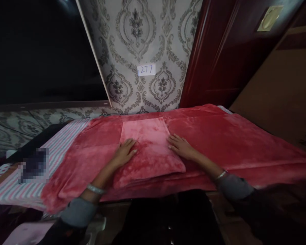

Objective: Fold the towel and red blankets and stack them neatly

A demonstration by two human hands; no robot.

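A pink plush cloth [153, 149], folded into a rough rectangle, lies on top of a larger red plush blanket [214, 143]. My left hand [124, 152] rests flat on the folded cloth's left side, fingers outstretched. On its right edge lies my right hand [181, 146], palm down with the fingers extended. Neither hand grips anything. The folded cloth's near right corner flares outward, and its near edge lies close to the front of the blanket.
Under the blanket's left end shows a striped cloth [63, 146], with a blurred-out dark item [34, 165] on it. A large television [46, 54] hangs at the left. Behind is a patterned wall with a paper label [146, 69]; a dark red door frame [211, 51] stands right.
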